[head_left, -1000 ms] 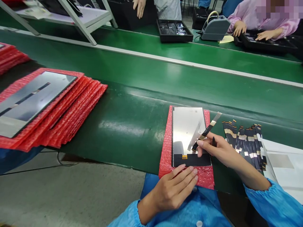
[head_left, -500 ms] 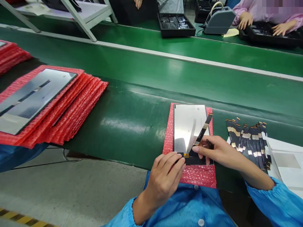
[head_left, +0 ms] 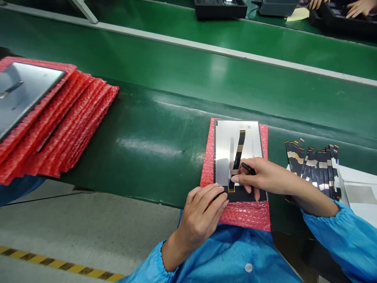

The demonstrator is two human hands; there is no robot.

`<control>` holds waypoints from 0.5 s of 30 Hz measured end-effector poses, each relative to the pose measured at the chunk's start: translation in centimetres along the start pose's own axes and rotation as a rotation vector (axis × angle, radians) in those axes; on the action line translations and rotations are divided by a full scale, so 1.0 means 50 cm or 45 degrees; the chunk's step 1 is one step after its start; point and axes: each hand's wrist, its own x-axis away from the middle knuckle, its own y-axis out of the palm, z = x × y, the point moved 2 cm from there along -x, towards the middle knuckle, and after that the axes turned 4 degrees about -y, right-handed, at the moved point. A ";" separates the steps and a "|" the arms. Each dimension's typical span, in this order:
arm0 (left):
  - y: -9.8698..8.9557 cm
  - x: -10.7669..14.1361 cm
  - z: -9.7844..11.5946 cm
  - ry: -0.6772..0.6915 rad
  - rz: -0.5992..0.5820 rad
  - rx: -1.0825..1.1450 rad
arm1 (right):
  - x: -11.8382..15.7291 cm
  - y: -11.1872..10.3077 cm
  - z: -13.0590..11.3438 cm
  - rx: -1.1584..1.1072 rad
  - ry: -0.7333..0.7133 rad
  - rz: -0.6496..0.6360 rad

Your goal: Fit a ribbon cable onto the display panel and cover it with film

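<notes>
A shiny display panel [head_left: 225,147] lies on a red bubble-wrap sheet [head_left: 238,214] at the near edge of the green belt. A black flex cable [head_left: 239,151] with gold bands lies lengthwise on the panel, its lower end at the small gold connector on the panel's dark bottom strip. My right hand [head_left: 262,177] pinches that lower end and also holds a thin black tool [head_left: 248,169]. My left hand [head_left: 203,210] rests its fingertips on the panel's bottom left corner.
A fanned row of spare flex cables [head_left: 313,165] lies to the right on white paper [head_left: 357,192]. A stack of red bubble-wrapped panels [head_left: 55,118] fills the left. Black trays [head_left: 219,8] and other people's hands [head_left: 357,6] are across the belt.
My right hand has swung the flex cable from a slant down to lie along the panel. My left hand moved from the bubble wrap onto the panel's bottom edge. The view tilted down.
</notes>
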 end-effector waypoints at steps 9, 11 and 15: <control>-0.003 -0.002 0.000 0.004 0.000 -0.009 | -0.001 0.003 0.000 -0.012 0.012 0.043; -0.003 -0.002 0.000 0.005 -0.002 -0.007 | -0.001 0.003 0.000 -0.050 0.016 0.057; -0.001 0.000 -0.002 0.004 -0.008 -0.012 | 0.000 0.003 0.000 -0.112 0.025 0.071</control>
